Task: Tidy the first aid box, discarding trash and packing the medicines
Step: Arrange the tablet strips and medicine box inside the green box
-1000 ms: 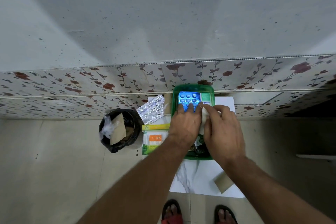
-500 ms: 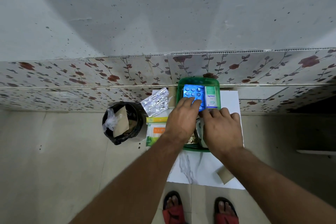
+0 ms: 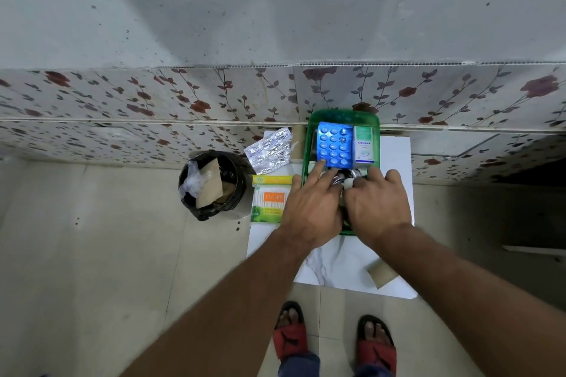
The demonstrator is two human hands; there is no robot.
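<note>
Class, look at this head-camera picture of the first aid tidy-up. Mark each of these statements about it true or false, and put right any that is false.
1. The blue blister pack lies inside the green box. True.
2. The white Optibex carton sits left of the blue pack. False: it sits to its right.
3. Both hands are over the box. True: left hand, right hand.
4. The black bin is empty. False: it holds cardboard and clear plastic.
5. The silver foil strip lies in the bin. False: it lies beside the box.
</note>
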